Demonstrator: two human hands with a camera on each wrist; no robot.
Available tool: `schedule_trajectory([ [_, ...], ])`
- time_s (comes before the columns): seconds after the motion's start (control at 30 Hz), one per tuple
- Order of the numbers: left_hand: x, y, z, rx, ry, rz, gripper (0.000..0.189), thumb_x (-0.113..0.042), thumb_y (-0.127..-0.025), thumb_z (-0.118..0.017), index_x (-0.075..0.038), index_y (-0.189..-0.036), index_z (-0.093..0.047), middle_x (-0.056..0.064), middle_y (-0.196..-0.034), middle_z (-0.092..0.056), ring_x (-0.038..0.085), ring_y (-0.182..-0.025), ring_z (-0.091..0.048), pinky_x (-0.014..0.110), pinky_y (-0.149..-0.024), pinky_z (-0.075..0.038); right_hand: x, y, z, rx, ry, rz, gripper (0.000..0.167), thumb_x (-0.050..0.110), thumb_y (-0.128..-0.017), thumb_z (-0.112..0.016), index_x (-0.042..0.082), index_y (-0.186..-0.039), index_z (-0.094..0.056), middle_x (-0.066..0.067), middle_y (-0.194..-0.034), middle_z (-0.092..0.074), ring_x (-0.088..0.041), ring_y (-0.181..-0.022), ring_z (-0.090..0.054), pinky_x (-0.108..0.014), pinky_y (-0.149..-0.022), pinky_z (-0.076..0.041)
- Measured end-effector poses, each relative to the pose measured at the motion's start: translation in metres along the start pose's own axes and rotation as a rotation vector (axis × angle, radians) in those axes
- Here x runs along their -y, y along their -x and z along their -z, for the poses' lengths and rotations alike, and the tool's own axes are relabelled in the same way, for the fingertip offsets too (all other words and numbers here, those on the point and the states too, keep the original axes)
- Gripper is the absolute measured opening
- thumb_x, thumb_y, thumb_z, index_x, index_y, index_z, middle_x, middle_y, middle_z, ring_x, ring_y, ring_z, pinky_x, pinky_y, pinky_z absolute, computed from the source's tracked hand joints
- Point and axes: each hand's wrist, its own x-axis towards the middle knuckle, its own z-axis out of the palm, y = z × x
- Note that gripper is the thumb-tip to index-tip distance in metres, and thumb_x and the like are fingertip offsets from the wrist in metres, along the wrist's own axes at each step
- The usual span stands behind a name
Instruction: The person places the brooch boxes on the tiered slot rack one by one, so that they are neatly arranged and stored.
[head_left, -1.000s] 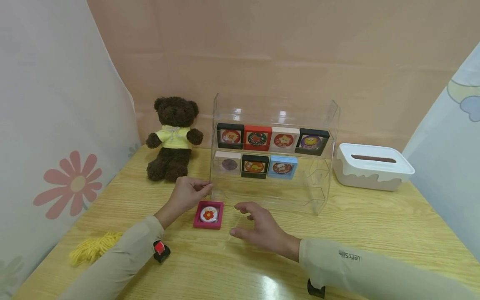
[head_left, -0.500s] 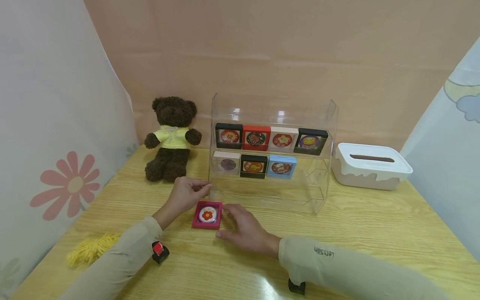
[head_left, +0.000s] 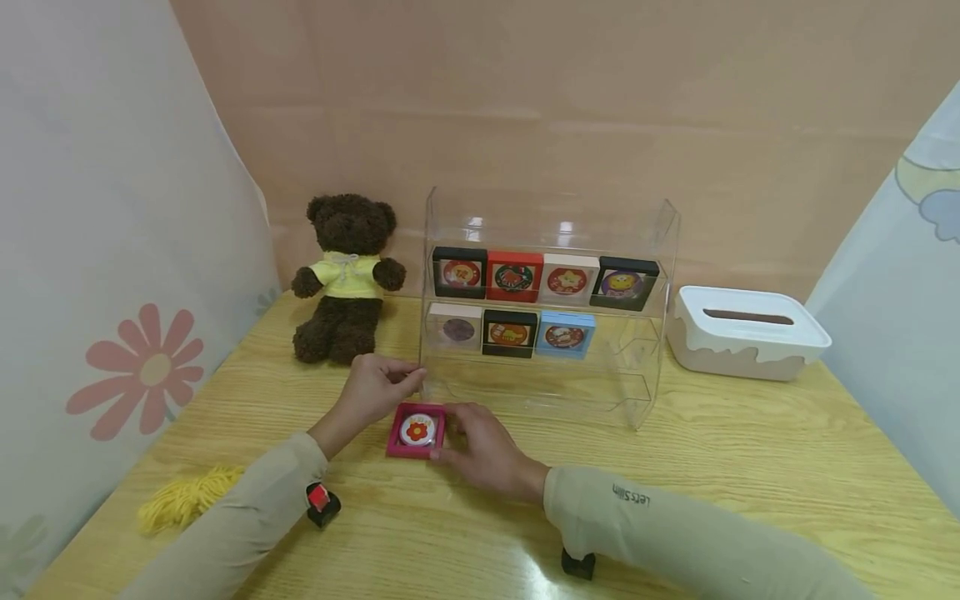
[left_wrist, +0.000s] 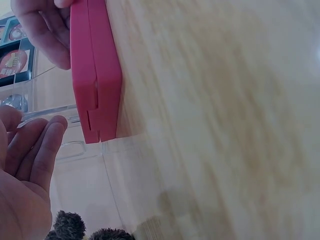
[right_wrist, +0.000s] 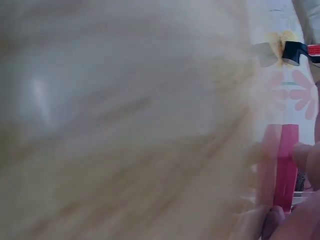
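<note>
My left hand (head_left: pixel 373 392) pinches the lower left front edge of a clear acrylic display rack (head_left: pixel 540 387); the left wrist view has its fingers (left_wrist: pixel 42 150) against the clear plastic. Flat on the table in front of the rack lies a square pink box (head_left: pixel 393 452) with a round flower badge (head_left: pixel 417 430) inside. My right hand (head_left: pixel 487 454) holds the box's right side, thumb at the near corner and fingers at the far one. From the left wrist, the box (left_wrist: pixel 96 65) appears edge-on. In the right wrist view the box (right_wrist: pixel 287 165) is partly covered by the fingers.
Several framed badges, among them a red one (head_left: pixel 514 277) and a light blue one (head_left: pixel 566 335), stand on two rack tiers. A brown teddy bear (head_left: pixel 347 279) sits left, a tissue box (head_left: pixel 746 333) right. Yellow yarn (head_left: pixel 187 500) lies near the left sleeve.
My right hand has moved left across the table to the pink box, and its thumb and fingers have come against its right side. The left hand has stayed at the rack's edge.
</note>
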Motion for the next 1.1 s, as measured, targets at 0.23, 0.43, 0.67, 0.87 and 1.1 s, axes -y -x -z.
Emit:
schedule_trajectory([
  [0.23,-0.001,0.000,0.000,0.007,-0.003,0.001,0.018,-0.012,-0.088,-0.069,0.005,-0.090,-0.075,0.010,-0.075,-0.071,0.017,-0.065,-0.069,0.029,-0.057,-0.056,0.004,-0.004,0.000,0.004,-0.012,-0.030,0.056,0.029,-0.088,-0.069,0.000,-0.132,-0.050,-0.005,-0.108,-0.058,-0.019,-0.096,-0.052,-0.035,-0.083,-0.045],
  [0.43,-0.001,0.001,0.000,0.007,-0.009,0.008,0.016,-0.011,-0.088,-0.069,0.004,-0.090,-0.075,0.010,-0.076,-0.071,0.017,-0.066,-0.069,0.028,-0.056,-0.055,0.004,-0.005,0.001,0.007,-0.008,-0.055,0.054,0.025,-0.089,-0.067,0.000,-0.133,-0.047,-0.006,-0.106,-0.058,-0.019,-0.094,-0.051,-0.035,-0.082,-0.045],
  [0.67,-0.002,0.001,0.000,0.009,-0.010,0.016,0.016,-0.011,-0.088,-0.069,0.004,-0.090,-0.075,0.011,-0.078,-0.071,0.015,-0.066,-0.069,0.026,-0.056,-0.055,0.004,-0.002,0.004,0.039,-0.041,-0.058,0.068,0.023,-0.086,-0.071,-0.002,-0.140,-0.039,-0.011,-0.122,-0.056,-0.022,-0.105,-0.054,-0.038,-0.091,-0.044],
  [0.87,-0.001,0.001,-0.002,0.005,-0.019,0.003,0.015,-0.011,-0.087,-0.070,0.004,-0.089,-0.075,0.011,-0.077,-0.071,0.016,-0.065,-0.069,0.026,-0.056,-0.055,0.004,0.006,0.012,0.038,-0.006,-0.018,0.069,0.021,-0.080,-0.078,-0.003,-0.137,-0.045,-0.005,-0.112,-0.050,-0.018,-0.095,-0.055,-0.031,-0.082,-0.047],
  [1.1,-0.001,0.001,0.000,0.006,-0.038,0.000,0.017,-0.011,-0.088,-0.069,0.004,-0.091,-0.075,0.010,-0.077,-0.071,0.014,-0.065,-0.068,0.027,-0.056,-0.055,0.004,0.021,0.026,-0.023,0.081,0.113,0.051,0.019,-0.074,-0.084,0.006,-0.117,-0.059,0.001,-0.107,-0.052,-0.019,-0.097,-0.055,-0.033,-0.082,-0.048],
])
